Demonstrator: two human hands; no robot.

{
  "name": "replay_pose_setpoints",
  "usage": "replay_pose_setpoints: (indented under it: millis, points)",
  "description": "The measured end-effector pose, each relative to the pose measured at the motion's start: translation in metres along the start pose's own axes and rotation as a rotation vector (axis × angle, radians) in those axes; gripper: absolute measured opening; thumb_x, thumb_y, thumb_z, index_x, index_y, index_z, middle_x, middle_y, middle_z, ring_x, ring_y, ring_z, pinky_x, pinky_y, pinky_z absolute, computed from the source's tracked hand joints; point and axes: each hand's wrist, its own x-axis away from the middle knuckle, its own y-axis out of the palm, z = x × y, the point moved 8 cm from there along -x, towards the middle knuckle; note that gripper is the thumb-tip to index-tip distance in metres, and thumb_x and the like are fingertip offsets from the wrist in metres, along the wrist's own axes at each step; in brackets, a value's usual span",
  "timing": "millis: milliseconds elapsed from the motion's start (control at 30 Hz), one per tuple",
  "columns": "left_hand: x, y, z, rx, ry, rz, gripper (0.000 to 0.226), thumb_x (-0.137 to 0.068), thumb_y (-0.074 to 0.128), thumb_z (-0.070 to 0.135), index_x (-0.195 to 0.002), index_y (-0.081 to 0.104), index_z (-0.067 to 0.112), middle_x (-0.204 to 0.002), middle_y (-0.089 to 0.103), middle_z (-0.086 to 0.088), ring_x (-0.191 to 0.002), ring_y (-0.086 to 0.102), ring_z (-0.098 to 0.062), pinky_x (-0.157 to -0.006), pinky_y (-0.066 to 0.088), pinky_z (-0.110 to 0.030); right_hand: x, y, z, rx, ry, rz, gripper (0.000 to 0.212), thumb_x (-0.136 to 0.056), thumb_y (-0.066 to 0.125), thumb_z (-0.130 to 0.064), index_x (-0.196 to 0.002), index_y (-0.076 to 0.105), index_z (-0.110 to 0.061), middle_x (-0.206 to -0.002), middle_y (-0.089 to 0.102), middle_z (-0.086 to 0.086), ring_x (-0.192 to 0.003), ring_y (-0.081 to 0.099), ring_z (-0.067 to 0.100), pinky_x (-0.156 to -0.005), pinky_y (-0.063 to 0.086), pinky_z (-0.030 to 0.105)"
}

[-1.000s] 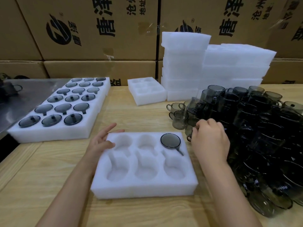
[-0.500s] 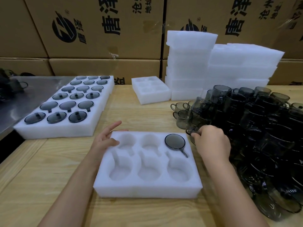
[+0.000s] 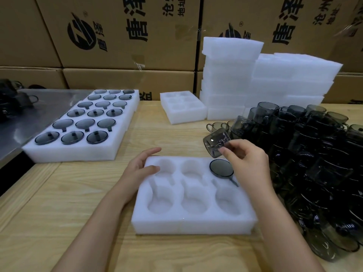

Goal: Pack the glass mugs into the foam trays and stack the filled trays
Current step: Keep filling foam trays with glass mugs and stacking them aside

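Note:
A white foam tray (image 3: 193, 222) with six pockets lies in front of me on the wooden table. One smoky glass mug (image 3: 221, 168) sits in its far right pocket. My right hand (image 3: 248, 163) pinches a second smoky glass mug (image 3: 216, 141) by the handle, tilted in the air above the tray's far right corner. My left hand (image 3: 140, 167) rests on the tray's far left corner with relaxed fingers. A big heap of loose dark glass mugs (image 3: 306, 154) covers the table on the right.
Filled foam trays (image 3: 74, 152) holding several mugs lie at the left. One small foam tray (image 3: 182, 108) sits at the back, beside tall stacks of foam trays (image 3: 265, 81). Cardboard boxes (image 3: 125, 32) wall the rear. A metal surface (image 3: 21, 118) lies far left.
My right hand has taken a mug from the edge of the heap and lifted it up and left over the tray. My left hand stays on the tray corner.

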Motion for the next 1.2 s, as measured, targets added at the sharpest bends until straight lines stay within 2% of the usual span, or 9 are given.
replay_pose_setpoints:
  millis: [167,300,400,467,667,767,900,1033,1200]
  points:
    - [-0.002,-0.005,0.051,-0.321,0.238,0.096,0.041,-0.083,0.073,0.022,-0.118,0.057,0.035,-0.128,0.058,0.01,-0.124,0.05,-0.006,-0.109,0.038,-0.038,0.002,0.01,-0.006,-0.118,-0.037,-0.101,0.023,-0.076,0.073,-0.006,-0.073,0.066,-0.027,-0.079,0.066,-0.005,-0.075,0.063,0.016,-0.071,0.048,0.019]
    - [-0.002,0.049,0.074,-0.386,0.261,-0.202,0.054,-0.08,0.061,0.041,-0.129,0.04,0.05,-0.129,0.058,0.014,-0.121,0.052,0.003,-0.103,0.043,-0.026,0.009,0.024,-0.027,-0.145,-0.198,-0.239,0.027,-0.076,0.072,0.001,-0.077,0.066,-0.026,-0.081,0.063,-0.011,-0.075,0.06,0.006,-0.074,0.047,0.018]
    - [0.001,0.081,0.072,-0.422,0.306,-0.353,0.058,-0.09,0.06,0.018,-0.136,0.035,0.043,-0.127,0.06,0.002,-0.121,0.054,-0.007,-0.104,0.041,-0.026,0.014,0.029,-0.035,-0.092,-0.303,-0.284,0.02,-0.077,0.071,-0.004,-0.081,0.068,-0.023,-0.086,0.063,-0.011,-0.08,0.059,0.004,-0.078,0.047,0.021]
    - [0.0,0.085,0.074,-0.424,0.341,-0.363,0.059,-0.09,0.062,0.007,-0.134,0.043,0.042,-0.12,0.062,-0.001,-0.117,0.058,-0.011,-0.104,0.043,-0.031,0.015,0.03,-0.034,-0.072,-0.31,-0.278,0.023,-0.077,0.071,-0.002,-0.084,0.067,-0.024,-0.091,0.062,-0.011,-0.085,0.059,0.002,-0.081,0.047,0.021]
    - [-0.01,0.072,0.083,-0.379,0.403,-0.203,0.037,-0.068,0.077,0.021,-0.094,0.059,0.04,-0.104,0.065,0.001,-0.097,0.067,-0.014,-0.084,0.052,-0.026,0.012,0.037,-0.019,-0.337,-0.087,-0.286,0.042,-0.088,0.061,-0.005,-0.115,0.055,-0.036,-0.129,0.05,-0.005,-0.096,0.062,0.006,-0.08,0.048,0.016]
    - [-0.012,0.069,0.077,-0.53,0.369,-0.163,0.042,-0.06,0.089,0.023,-0.082,0.055,0.035,-0.095,0.065,0.011,-0.091,0.067,-0.011,-0.076,0.05,-0.023,0.014,0.044,-0.012,-0.382,-0.001,-0.361,0.031,-0.094,0.052,-0.014,-0.116,0.055,-0.036,-0.118,0.063,-0.011,-0.1,0.06,-0.007,-0.079,0.044,0.008]
    - [-0.012,0.073,0.071,-0.657,0.357,-0.185,0.045,-0.056,0.091,0.03,-0.08,0.053,0.033,-0.089,0.065,0.014,-0.08,0.061,-0.001,-0.061,0.042,-0.008,0.013,0.047,-0.001,-0.335,0.056,-0.366,0.02,-0.089,0.06,-0.023,-0.105,0.062,-0.035,-0.108,0.068,-0.011,-0.096,0.063,-0.004,-0.08,0.047,0.012]
    - [-0.013,0.075,0.067,-0.773,0.389,-0.202,0.046,-0.054,0.092,0.032,-0.076,0.052,0.036,-0.088,0.061,0.012,-0.081,0.053,0.012,-0.069,0.043,-0.013,0.014,0.049,0.007,-0.276,0.092,-0.374,0.02,-0.085,0.067,-0.023,-0.105,0.065,-0.026,-0.105,0.068,-0.008,-0.092,0.066,0.003,-0.079,0.051,0.019]
    - [-0.013,0.08,0.061,-0.875,0.42,-0.268,0.039,-0.055,0.09,0.034,-0.076,0.057,0.038,-0.094,0.057,0.014,-0.088,0.051,0.005,-0.077,0.037,-0.011,0.016,0.052,0.011,-0.198,0.086,-0.4,0.029,-0.082,0.07,-0.022,-0.11,0.062,-0.028,-0.104,0.067,-0.009,-0.095,0.064,0.001,-0.083,0.05,0.015]
